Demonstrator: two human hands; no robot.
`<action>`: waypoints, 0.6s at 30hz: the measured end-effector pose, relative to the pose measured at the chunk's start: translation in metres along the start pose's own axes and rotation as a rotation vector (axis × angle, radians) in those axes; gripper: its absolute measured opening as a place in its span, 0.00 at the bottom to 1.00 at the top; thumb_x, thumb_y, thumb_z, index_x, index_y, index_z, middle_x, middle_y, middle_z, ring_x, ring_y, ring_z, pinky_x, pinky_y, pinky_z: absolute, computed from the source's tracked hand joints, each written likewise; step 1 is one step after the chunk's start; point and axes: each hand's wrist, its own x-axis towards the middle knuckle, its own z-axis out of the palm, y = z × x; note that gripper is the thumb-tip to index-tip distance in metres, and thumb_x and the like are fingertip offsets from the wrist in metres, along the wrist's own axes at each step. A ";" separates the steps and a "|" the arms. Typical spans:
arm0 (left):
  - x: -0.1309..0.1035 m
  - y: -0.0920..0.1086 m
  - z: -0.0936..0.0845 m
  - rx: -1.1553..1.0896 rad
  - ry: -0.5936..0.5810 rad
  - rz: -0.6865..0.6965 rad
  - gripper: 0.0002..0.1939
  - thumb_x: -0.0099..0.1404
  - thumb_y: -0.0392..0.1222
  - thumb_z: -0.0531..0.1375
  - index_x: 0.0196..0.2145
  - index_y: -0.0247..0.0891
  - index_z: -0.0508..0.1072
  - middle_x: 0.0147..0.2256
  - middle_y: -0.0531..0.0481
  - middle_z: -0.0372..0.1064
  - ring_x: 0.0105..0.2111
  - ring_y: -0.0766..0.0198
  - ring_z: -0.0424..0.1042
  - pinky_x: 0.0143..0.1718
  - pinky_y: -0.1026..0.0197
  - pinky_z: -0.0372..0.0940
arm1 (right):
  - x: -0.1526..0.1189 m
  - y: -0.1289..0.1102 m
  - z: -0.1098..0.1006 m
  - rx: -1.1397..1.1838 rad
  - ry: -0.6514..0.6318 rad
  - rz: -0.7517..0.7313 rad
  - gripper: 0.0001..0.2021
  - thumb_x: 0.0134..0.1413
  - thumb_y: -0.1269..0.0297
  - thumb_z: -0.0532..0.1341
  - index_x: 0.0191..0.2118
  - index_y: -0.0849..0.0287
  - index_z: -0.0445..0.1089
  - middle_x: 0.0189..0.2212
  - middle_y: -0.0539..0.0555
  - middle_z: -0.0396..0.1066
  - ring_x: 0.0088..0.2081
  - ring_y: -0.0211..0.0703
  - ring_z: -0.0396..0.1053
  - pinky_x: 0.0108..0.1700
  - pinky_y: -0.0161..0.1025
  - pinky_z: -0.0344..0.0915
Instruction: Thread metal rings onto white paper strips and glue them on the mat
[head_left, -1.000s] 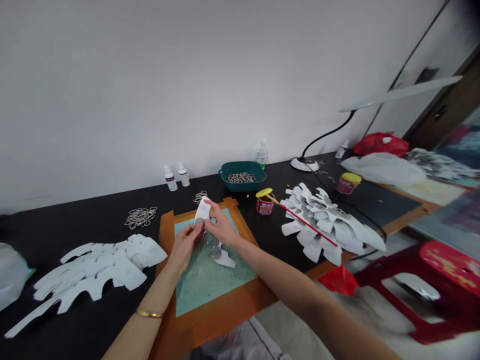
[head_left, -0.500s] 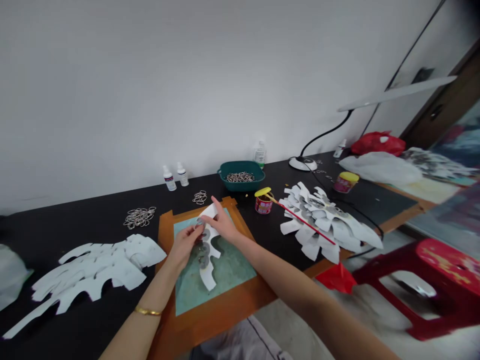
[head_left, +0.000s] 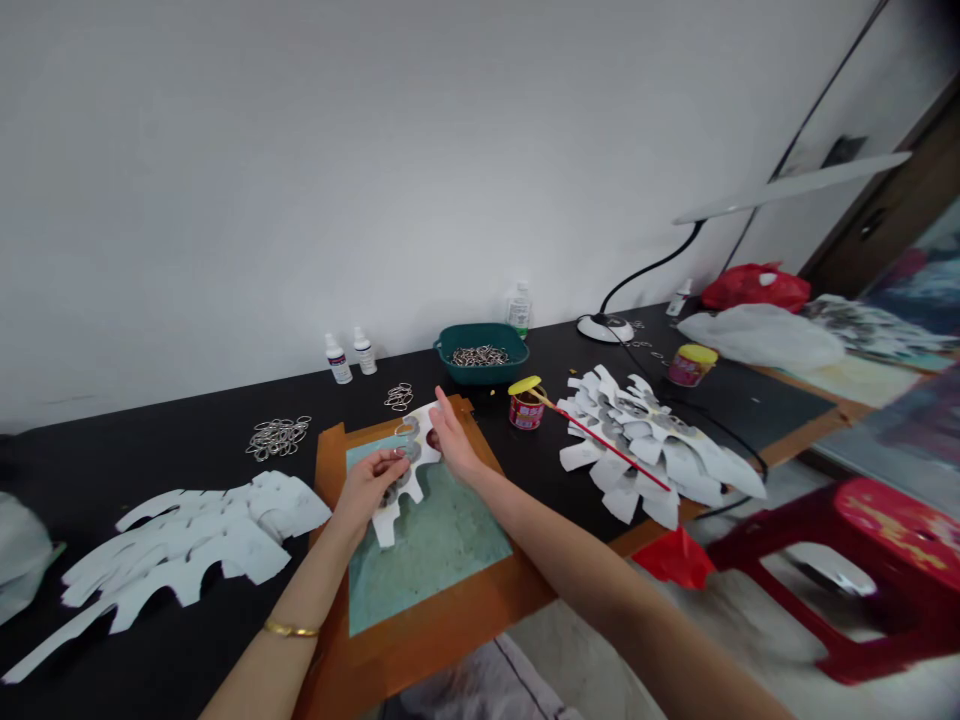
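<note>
A white scalloped strip (head_left: 424, 432) with grey patches and metal rings lies over a green mat edged with brown tape (head_left: 450, 560). My left hand (head_left: 373, 482) is closed, fingertips pinching at the strip's middle on a grey patch. At the strip's upper right end, my right hand (head_left: 452, 437) has its fingers stretched out and rests against the edge. A loose-looking metal ring shows near the top of the strip, left of my right hand. Part of the strip is hidden behind my left fingers.
Scalloped white sheets lie left (head_left: 217, 525) and right (head_left: 637, 430). Behind the mat are a green basket of rings (head_left: 482, 372), ring piles (head_left: 277, 438), small bottles (head_left: 338, 358) and a red tin (head_left: 526, 410) with a red stick (head_left: 607, 445). A lamp base (head_left: 604, 328) stands right.
The strip has swung so its lower end moved left and up. My left hand has shifted slightly toward the right, and my right hand has turned more upright.
</note>
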 end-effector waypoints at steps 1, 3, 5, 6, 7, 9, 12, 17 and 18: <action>0.002 -0.001 -0.003 0.006 0.028 0.042 0.27 0.39 0.54 0.73 0.33 0.35 0.76 0.27 0.49 0.74 0.25 0.66 0.70 0.25 0.66 0.60 | -0.001 0.001 0.001 0.019 -0.071 0.034 0.40 0.56 0.51 0.61 0.70 0.51 0.43 0.31 0.49 0.70 0.32 0.40 0.67 0.38 0.38 0.67; 0.007 -0.004 -0.008 0.014 0.071 0.110 0.27 0.39 0.56 0.72 0.34 0.35 0.77 0.31 0.47 0.76 0.30 0.63 0.73 0.31 0.63 0.64 | -0.003 0.004 0.004 0.056 -0.194 0.065 0.49 0.49 0.54 0.67 0.70 0.51 0.39 0.23 0.42 0.64 0.26 0.36 0.64 0.35 0.37 0.67; 0.010 -0.006 -0.013 0.079 0.141 0.162 0.27 0.42 0.56 0.71 0.36 0.36 0.77 0.33 0.46 0.77 0.32 0.61 0.74 0.34 0.61 0.66 | -0.005 0.006 0.007 0.100 -0.221 0.050 0.55 0.43 0.58 0.70 0.71 0.50 0.36 0.20 0.39 0.60 0.24 0.34 0.62 0.35 0.36 0.68; 0.011 -0.007 -0.014 0.141 0.190 0.192 0.27 0.44 0.57 0.70 0.37 0.36 0.77 0.34 0.45 0.77 0.32 0.60 0.74 0.34 0.60 0.66 | -0.006 0.006 0.009 0.126 -0.201 0.039 0.56 0.43 0.58 0.71 0.71 0.50 0.35 0.20 0.38 0.59 0.24 0.33 0.61 0.36 0.36 0.68; 0.011 -0.007 -0.015 0.219 0.245 0.235 0.25 0.46 0.57 0.69 0.37 0.36 0.77 0.34 0.45 0.77 0.32 0.59 0.74 0.35 0.59 0.66 | -0.007 0.006 0.011 0.149 -0.176 0.028 0.56 0.42 0.58 0.71 0.71 0.50 0.34 0.20 0.38 0.59 0.24 0.33 0.61 0.36 0.36 0.68; 0.010 -0.007 -0.016 0.373 0.335 0.347 0.21 0.50 0.57 0.66 0.35 0.37 0.78 0.35 0.45 0.76 0.35 0.57 0.74 0.38 0.56 0.67 | -0.009 0.005 0.014 0.177 -0.142 0.011 0.56 0.42 0.59 0.71 0.71 0.49 0.33 0.21 0.38 0.60 0.24 0.32 0.61 0.35 0.35 0.69; 0.008 -0.006 -0.014 0.488 0.389 0.500 0.16 0.52 0.56 0.65 0.30 0.40 0.79 0.37 0.45 0.76 0.40 0.54 0.74 0.46 0.53 0.66 | -0.011 0.002 0.016 0.161 -0.143 -0.018 0.55 0.43 0.59 0.71 0.70 0.48 0.35 0.22 0.39 0.60 0.25 0.33 0.61 0.35 0.35 0.68; 0.005 -0.006 -0.010 0.469 0.442 0.537 0.14 0.52 0.54 0.66 0.29 0.42 0.80 0.38 0.47 0.77 0.41 0.55 0.75 0.48 0.53 0.67 | -0.013 0.001 0.017 0.104 -0.125 -0.081 0.52 0.46 0.62 0.69 0.71 0.52 0.36 0.20 0.39 0.57 0.24 0.32 0.58 0.32 0.31 0.63; 0.004 -0.007 -0.010 0.457 0.445 0.539 0.13 0.52 0.54 0.66 0.28 0.42 0.80 0.38 0.47 0.77 0.41 0.55 0.75 0.48 0.53 0.67 | -0.013 0.002 0.017 0.092 -0.124 -0.086 0.52 0.47 0.63 0.68 0.71 0.53 0.36 0.20 0.39 0.57 0.24 0.32 0.57 0.31 0.31 0.62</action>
